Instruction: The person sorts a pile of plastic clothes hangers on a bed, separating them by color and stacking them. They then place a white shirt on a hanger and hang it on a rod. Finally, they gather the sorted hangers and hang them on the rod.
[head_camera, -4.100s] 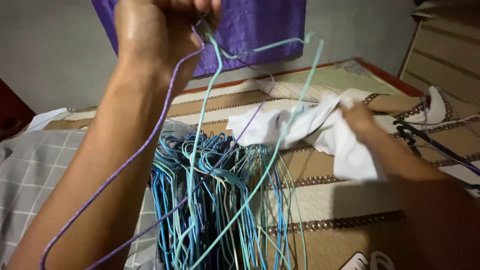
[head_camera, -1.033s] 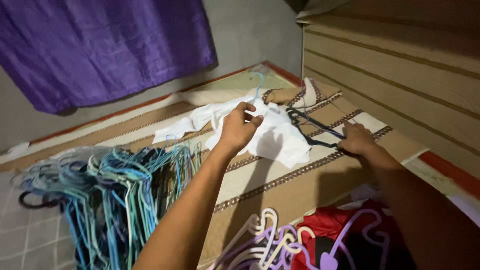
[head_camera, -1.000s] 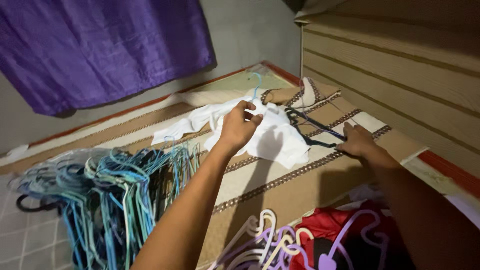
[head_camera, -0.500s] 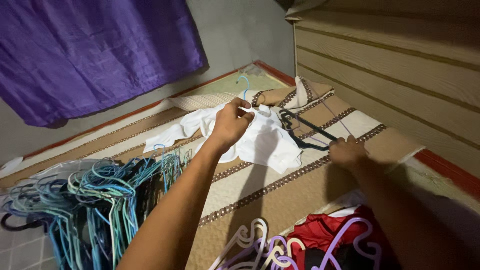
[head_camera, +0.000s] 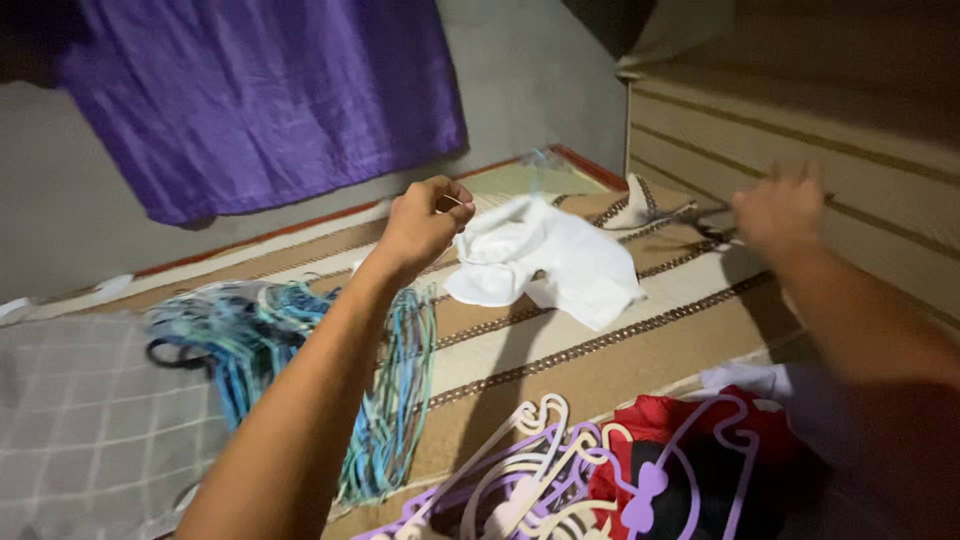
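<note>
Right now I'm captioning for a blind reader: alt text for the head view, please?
A left hand lifts a white cloth above a striped mat; the blurred right hand reaches toward the wall. Blue wire hangers lie piled at left.

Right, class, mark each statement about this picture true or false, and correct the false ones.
1. The left hand is closed in a fist above the mat. True.
2. The white cloth hangs on the wall. False: it lies crumpled on the mat.
3. A pile of blue and teal wire hangers lies left of the white cloth. True.
4. The cloth on the wall is green. False: it is purple.
5. The right hand rests on the red garment. False: it is raised near the wooden panel, blurred, well above the garment.
</note>
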